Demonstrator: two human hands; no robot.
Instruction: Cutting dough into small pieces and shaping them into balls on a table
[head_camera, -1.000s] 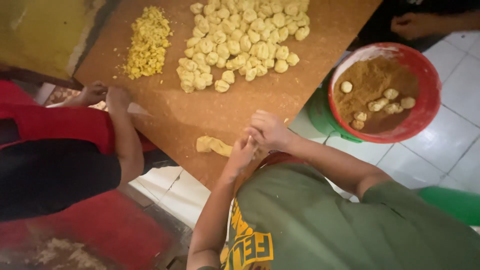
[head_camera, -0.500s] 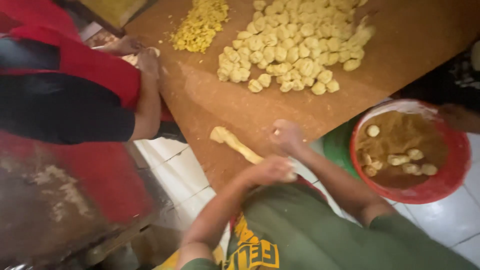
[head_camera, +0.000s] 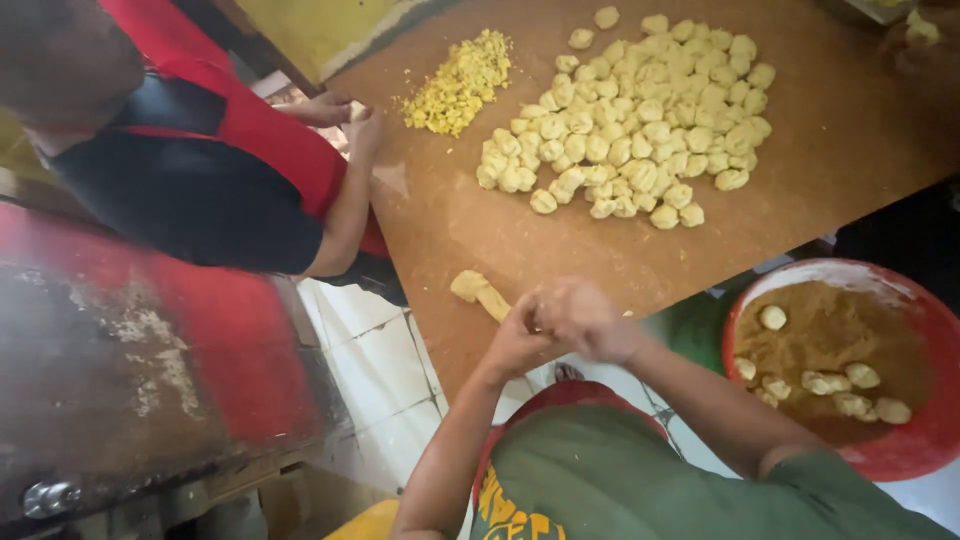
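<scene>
This looks like a small food-making workshop or back kitchen where snacks are made by hand in batches. A broad brown tabletop (head_camera: 800, 190) carries a large heap of pale dough pieces (head_camera: 630, 130) and a smaller pile of yellow crumbled bits (head_camera: 458, 82). A red plastic basin (head_camera: 905, 445) of brown crumbs with dough lumps in it sits beside the tabletop. The floor is white tile (head_camera: 375, 385), and a second person in a red and black shirt (head_camera: 200, 170) works at the same tabletop.
</scene>
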